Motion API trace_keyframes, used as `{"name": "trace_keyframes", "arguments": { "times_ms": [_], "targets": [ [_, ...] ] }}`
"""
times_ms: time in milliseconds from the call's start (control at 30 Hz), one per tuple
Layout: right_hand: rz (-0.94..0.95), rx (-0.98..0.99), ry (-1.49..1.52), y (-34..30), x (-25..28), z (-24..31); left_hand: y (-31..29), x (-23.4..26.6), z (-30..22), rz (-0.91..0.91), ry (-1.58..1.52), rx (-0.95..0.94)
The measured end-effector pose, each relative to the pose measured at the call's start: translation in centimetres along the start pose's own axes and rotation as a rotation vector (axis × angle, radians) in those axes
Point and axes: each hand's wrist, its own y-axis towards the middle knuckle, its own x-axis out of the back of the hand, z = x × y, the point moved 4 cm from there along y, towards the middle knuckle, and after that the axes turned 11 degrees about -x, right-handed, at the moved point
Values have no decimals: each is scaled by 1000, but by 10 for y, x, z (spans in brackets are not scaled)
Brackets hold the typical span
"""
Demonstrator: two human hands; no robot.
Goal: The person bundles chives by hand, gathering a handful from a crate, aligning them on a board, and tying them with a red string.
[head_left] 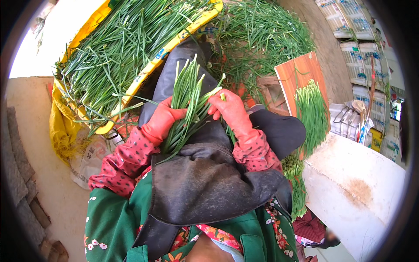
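My left hand (165,118), in a red rubber glove, is closed around a bunch of garlic chives (187,89) above my lap. The pale cut ends point up and away from me, and the green ends hang down over the dark apron (200,183). Just to the right, my right hand (230,110), gloved the same way, pinches a few chive stalks (216,92) at the bunch's edge. Its fingertips partly hide where those stalks meet the bunch.
A yellow-rimmed container (148,69) heaped with chives stands at far left. Loose chives (266,30) cover the ground beyond. At right, a neat chive bundle (310,115) lies on a wooden board (301,72), beside a white slab (345,174). Stacked white crates (355,56) stand farther right.
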Motion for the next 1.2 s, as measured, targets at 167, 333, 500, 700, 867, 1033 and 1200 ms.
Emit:
{"name": "trace_keyframes", "arguments": {
  "times_ms": [167, 333, 500, 700, 867, 1033, 1200],
  "targets": [
    [-429, 591, -757, -14, 31, 18, -3, -10, -7, 13, -9, 119],
    [-874, 413, -917, 2, 135, 32, -5, 3, -5, 109, -68, 163],
    [-104, 76, -130, -10, 60, 26, -10, 10, -2, 10, -81, 169],
    [-317, 267, -67, -1, -3, -2, -10, 0, 3, -18, -13, 204],
    [-745, 736, -738, 2, 15, 7, -10, 0, 4, -19, -59, 184],
    [-405, 186, -201, 18, 71, -1, -11, -1, 2, 2, -38, 194],
    [72, 57, 271, -1, 5, -13, -11, -10, -2, 87, 52, 166]
  ]
}}
